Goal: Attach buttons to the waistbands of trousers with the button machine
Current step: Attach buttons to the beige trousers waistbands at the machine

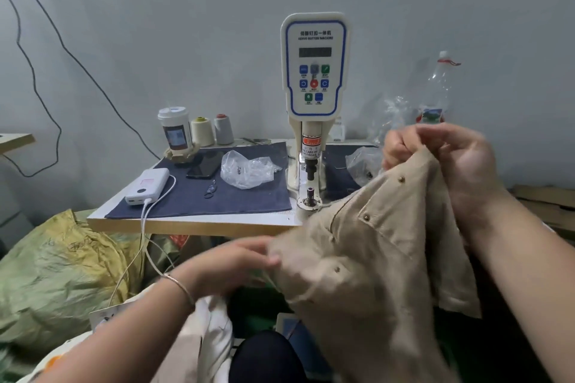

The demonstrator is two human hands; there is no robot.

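Trousers (373,246) gripped between left hand (236,261), right hand (441,158).

The beige cotton trousers (370,246) hang bunched and rumpled in the air in front of the tabletop's (193,225) near edge, their upper folds lifted highest at the right, with several small brass-coloured rivets or buttons (at least four can be counted) dotted over the cloth. Behind them stands the white upright button machine (314,71) with a blue-outlined control panel of coloured keys and a dark display. Its black punch hangs just above a small round die on the white base, with nothing between them.
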